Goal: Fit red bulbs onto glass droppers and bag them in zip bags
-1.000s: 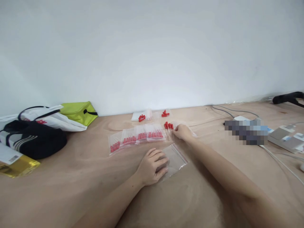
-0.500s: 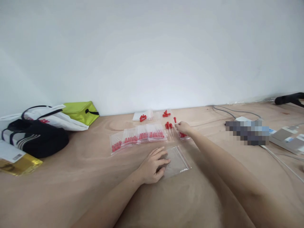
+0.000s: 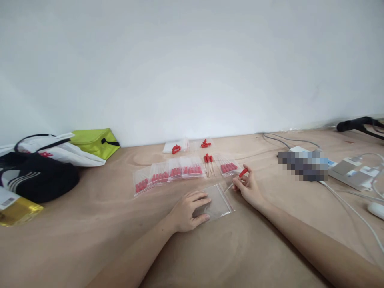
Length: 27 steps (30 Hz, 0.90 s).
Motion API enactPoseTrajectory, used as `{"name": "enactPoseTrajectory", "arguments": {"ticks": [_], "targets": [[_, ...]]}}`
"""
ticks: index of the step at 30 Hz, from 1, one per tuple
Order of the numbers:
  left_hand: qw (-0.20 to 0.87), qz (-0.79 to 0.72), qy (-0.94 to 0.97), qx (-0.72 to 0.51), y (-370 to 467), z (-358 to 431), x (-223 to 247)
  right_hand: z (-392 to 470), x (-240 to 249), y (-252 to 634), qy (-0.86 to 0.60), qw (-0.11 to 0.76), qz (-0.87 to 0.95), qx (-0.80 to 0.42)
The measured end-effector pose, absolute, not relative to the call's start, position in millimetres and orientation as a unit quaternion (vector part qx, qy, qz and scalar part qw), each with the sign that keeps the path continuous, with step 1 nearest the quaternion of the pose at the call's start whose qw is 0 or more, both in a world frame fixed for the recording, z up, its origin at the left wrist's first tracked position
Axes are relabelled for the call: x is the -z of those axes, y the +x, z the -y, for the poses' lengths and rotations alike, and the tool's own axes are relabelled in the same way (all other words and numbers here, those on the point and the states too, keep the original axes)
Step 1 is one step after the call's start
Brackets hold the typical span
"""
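My left hand [image 3: 193, 210] lies with spread fingers on a clear zip bag [image 3: 217, 202] that looks flat. Right of that bag, my right hand [image 3: 246, 187] pinches a thin stick with a red handle [image 3: 243, 172]. Its thin end points down and left toward the bag. Beyond my hands stands a row of bags holding red-handled pieces [image 3: 175, 173], with one more such bag [image 3: 229, 167] to the right. Loose red-handled sticks [image 3: 208, 159] lie between them. Farther back are two small groups of red pieces [image 3: 176, 149], on or by clear bags.
At the left are a black bag [image 3: 51, 178], a white bag [image 3: 76, 156], a lime green bag [image 3: 97, 144] and a yellow packet [image 3: 22, 212]. On the right lie cables, a pale device [image 3: 352, 174] and a black object [image 3: 357, 125]. A wall [image 3: 192, 72] rises behind.
My right hand has come back toward me from the far sticks, now with a red-handled stick in its fingers. My left hand has stayed on the zip bag. The view has shifted slightly right.
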<state>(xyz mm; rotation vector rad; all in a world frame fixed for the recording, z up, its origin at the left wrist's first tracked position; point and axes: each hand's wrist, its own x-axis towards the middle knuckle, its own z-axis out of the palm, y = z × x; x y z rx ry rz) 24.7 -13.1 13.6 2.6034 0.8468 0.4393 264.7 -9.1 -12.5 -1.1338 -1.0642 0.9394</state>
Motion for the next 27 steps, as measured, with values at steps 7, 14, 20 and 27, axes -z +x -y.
{"name": "enactPoseTrajectory", "arguments": {"ticks": [7, 14, 20, 27], "targets": [[0.184, -0.301, 0.924, -0.15, 24.0, 12.4, -14.0, 6.8, 9.4, 264.7, -0.502, 0.632, 0.451, -0.381], [0.183, -0.306, 0.924, -0.141, 25.1, 13.4, -16.2, 7.7, 10.0, 265.5, -0.504, 0.622, 0.466, -0.377], [0.182, -0.304, 0.925, -0.14, 25.0, 12.8, -15.4, 8.9, 9.9, 263.7, -0.486, 0.635, 0.431, -0.418], [0.188, -0.308, 0.922, -0.139, 25.3, 14.4, -18.4, 14.8, 10.2, 258.2, -0.455, 0.623, 0.401, -0.494]]}}
